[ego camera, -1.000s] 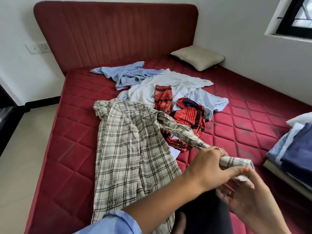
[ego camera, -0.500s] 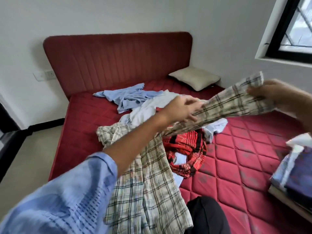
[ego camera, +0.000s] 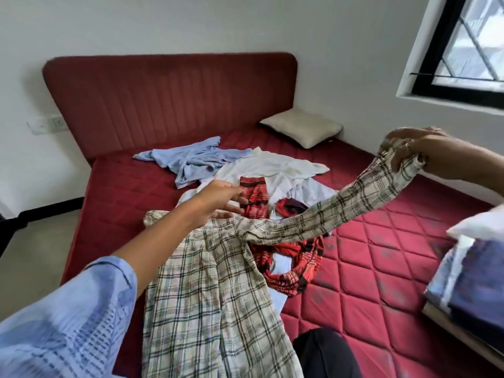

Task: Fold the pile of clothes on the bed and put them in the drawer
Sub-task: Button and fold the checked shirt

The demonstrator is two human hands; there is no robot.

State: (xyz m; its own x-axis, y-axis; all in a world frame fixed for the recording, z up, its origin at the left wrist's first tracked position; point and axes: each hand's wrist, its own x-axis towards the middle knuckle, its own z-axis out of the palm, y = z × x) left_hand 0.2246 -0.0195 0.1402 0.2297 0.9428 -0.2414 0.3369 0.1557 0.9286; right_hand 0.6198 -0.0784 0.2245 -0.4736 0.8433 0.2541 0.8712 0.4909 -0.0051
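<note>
A beige plaid shirt lies spread on the red mattress in front of me. My right hand grips the cuff of its sleeve and holds the sleeve stretched up to the right. My left hand reaches out over the shirt's collar with fingers spread, holding nothing. Behind it lie a red patterned garment, a white shirt and a light blue shirt in a loose pile.
A stack of folded clothes sits on a board at the right edge. A beige pillow lies by the red headboard. The wall and window stand to the right, and bare floor to the left of the bed.
My left hand has let go of the sleeve and dropped toward the collar. My right hand keeps the cuff raised at the right. The camera has tilted up.
</note>
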